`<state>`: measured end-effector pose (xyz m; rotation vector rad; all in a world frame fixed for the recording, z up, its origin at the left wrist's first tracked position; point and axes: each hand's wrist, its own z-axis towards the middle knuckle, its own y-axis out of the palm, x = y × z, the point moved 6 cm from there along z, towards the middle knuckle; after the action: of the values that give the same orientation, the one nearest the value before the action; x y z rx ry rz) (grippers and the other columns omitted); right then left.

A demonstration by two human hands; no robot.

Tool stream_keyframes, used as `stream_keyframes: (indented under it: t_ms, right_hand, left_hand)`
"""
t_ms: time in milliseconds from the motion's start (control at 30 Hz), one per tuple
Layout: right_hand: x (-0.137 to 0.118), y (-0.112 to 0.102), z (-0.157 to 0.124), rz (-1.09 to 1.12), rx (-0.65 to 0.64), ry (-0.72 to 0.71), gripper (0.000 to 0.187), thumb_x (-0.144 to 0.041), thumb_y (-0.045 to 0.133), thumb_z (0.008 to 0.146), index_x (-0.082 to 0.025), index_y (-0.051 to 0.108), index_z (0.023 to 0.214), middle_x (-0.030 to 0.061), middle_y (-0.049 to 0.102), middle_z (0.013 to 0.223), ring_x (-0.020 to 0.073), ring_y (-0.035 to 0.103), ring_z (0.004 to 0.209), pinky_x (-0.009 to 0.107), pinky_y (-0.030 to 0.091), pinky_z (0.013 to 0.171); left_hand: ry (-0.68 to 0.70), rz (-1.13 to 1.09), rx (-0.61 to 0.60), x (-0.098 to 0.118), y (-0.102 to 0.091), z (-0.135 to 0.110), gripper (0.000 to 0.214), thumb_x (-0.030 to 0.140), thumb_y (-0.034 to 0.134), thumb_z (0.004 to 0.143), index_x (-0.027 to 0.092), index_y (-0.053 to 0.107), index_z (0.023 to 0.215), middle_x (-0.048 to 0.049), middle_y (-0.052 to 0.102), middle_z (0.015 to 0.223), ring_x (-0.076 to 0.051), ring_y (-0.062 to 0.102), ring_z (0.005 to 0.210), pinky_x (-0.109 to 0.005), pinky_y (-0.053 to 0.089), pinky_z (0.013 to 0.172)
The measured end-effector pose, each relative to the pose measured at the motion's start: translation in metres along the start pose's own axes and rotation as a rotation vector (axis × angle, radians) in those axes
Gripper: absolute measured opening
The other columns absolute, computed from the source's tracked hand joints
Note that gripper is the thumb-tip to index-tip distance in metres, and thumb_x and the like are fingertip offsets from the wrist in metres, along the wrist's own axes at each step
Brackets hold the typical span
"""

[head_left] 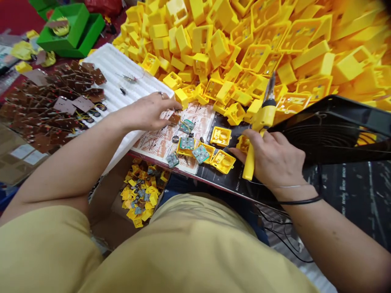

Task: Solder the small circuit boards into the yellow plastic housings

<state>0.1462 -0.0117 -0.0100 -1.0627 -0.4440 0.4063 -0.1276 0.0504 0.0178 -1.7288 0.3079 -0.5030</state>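
Note:
My right hand [273, 156] is closed around the yellow handle of a soldering iron [263, 116], whose metal tip points up and away toward the pile. My left hand [149, 110] reaches across the work board [159, 142] with its fingers curled over a small brown circuit piece [174, 119]; whether it grips that piece I cannot tell. Between the hands lie several small yellow plastic housings [220, 136], some with green circuit boards [187, 143] set in them.
A huge pile of yellow plastic housings [244, 44] fills the back and right. Brown circuit boards [55, 110] are heaped at the left beside a white corrugated sheet [122, 77]. Green trays [73, 28] stand far left. A black fan [330, 130] sits at the right. A cardboard box of finished parts [141, 197] sits below the table edge.

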Motion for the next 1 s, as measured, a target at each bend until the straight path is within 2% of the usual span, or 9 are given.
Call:
stream_keyframes:
  t_ms: [100, 200, 300, 400, 633, 700, 800, 900, 1000]
  right_hand:
    - [0.004, 0.006, -0.002, 0.209, -0.029, -0.03, 0.026, -0.035, 0.052, 0.097, -0.02, 0.058, 0.117, 0.0099, 0.068, 0.093, 0.0233, 0.062, 0.082, 0.029, 0.037, 0.053]
    - [0.007, 0.002, -0.005, 0.369, -0.029, -0.115, 0.029, -0.039, 0.049, 0.099, -0.023, 0.053, 0.123, 0.0063, 0.067, 0.093, 0.0224, 0.066, 0.088, 0.032, 0.054, 0.069]
    - [0.008, -0.008, -0.003, 0.479, 0.049, -0.101, 0.033, -0.043, 0.057, 0.097, -0.025, 0.053, 0.124, 0.0059, 0.068, 0.094, 0.0246, 0.069, 0.088, 0.039, 0.059, 0.075]
    - [0.004, -0.016, 0.006, 0.517, 0.135, -0.031, 0.035, -0.037, 0.064, 0.094, -0.027, 0.051, 0.125, 0.0052, 0.07, 0.103, 0.0225, 0.071, 0.088, 0.036, 0.061, 0.074]
    - [-0.028, -0.005, 0.056, 0.735, 0.212, 0.021, 0.052, -0.056, 0.065, 0.091, -0.026, 0.042, 0.126, 0.0069, 0.065, 0.123, 0.0217, 0.071, 0.106, 0.035, 0.062, 0.089]
    - [-0.035, 0.003, 0.067, 0.837, 0.183, 0.051, 0.053, -0.058, 0.065, 0.09, -0.026, 0.041, 0.125, 0.0081, 0.062, 0.128, 0.0205, 0.072, 0.1, 0.032, 0.063, 0.08]
    - [-0.04, 0.009, 0.073, 0.942, 0.116, 0.12, 0.04, -0.043, 0.061, 0.094, -0.027, 0.04, 0.124, 0.0068, 0.06, 0.133, 0.0175, 0.073, 0.094, 0.029, 0.063, 0.077]
    - [-0.036, 0.011, 0.071, 0.884, 0.038, 0.215, 0.035, -0.028, 0.057, 0.094, -0.026, 0.042, 0.125, 0.0074, 0.06, 0.133, 0.0177, 0.073, 0.093, 0.03, 0.062, 0.08]
    - [-0.029, 0.01, 0.07, 0.788, 0.02, 0.277, 0.034, -0.024, 0.056, 0.094, -0.024, 0.045, 0.126, 0.008, 0.063, 0.129, 0.0191, 0.073, 0.095, 0.031, 0.062, 0.081]
  left_hand:
    - [0.147, 0.04, 0.004, 0.019, 0.015, 0.007, 0.041, 0.029, 0.062, 0.084, 0.021, 0.067, 0.124, -0.0107, 0.062, 0.138, -0.028, 0.058, 0.126, -0.043, 0.041, 0.11]
    - [0.082, -0.006, 0.061, 0.017, 0.021, 0.019, 0.02, 0.023, 0.06, 0.085, 0.017, 0.074, 0.098, -0.0114, 0.069, 0.124, -0.03, 0.063, 0.117, -0.047, 0.044, 0.106]
    - [-0.09, -0.321, 0.229, 0.0, 0.007, 0.027, 0.014, 0.023, 0.06, 0.086, 0.017, 0.072, 0.092, -0.008, 0.076, 0.1, -0.022, 0.07, 0.097, -0.039, 0.053, 0.091]
    - [-0.162, -0.669, 0.359, -0.005, -0.012, 0.03, 0.01, 0.025, 0.062, 0.087, 0.018, 0.067, 0.091, -0.0057, 0.075, 0.088, -0.017, 0.072, 0.084, -0.032, 0.056, 0.079]
    - [-0.135, -0.934, 0.434, 0.029, -0.03, 0.037, 0.009, 0.023, 0.068, 0.086, 0.02, 0.06, 0.082, 0.0011, 0.07, 0.072, -0.013, 0.069, 0.07, -0.028, 0.054, 0.068]
    - [-0.127, -0.957, 0.419, 0.033, -0.026, 0.04, 0.012, 0.027, 0.068, 0.087, 0.02, 0.06, 0.082, 0.0004, 0.07, 0.073, -0.013, 0.068, 0.071, -0.026, 0.053, 0.063]
    - [-0.138, -0.917, 0.362, 0.031, -0.015, 0.042, 0.024, 0.042, 0.068, 0.089, 0.02, 0.062, 0.094, -0.0035, 0.073, 0.082, -0.016, 0.07, 0.08, -0.026, 0.053, 0.064]
    - [-0.126, -0.826, 0.314, 0.029, -0.006, 0.037, 0.038, 0.05, 0.061, 0.094, 0.018, 0.058, 0.115, -0.0083, 0.073, 0.099, -0.018, 0.07, 0.094, -0.028, 0.055, 0.074]
    - [-0.092, -0.621, 0.379, 0.034, -0.005, 0.023, 0.043, 0.049, 0.057, 0.096, 0.021, 0.052, 0.127, -0.0111, 0.066, 0.122, -0.02, 0.065, 0.11, -0.031, 0.054, 0.086]
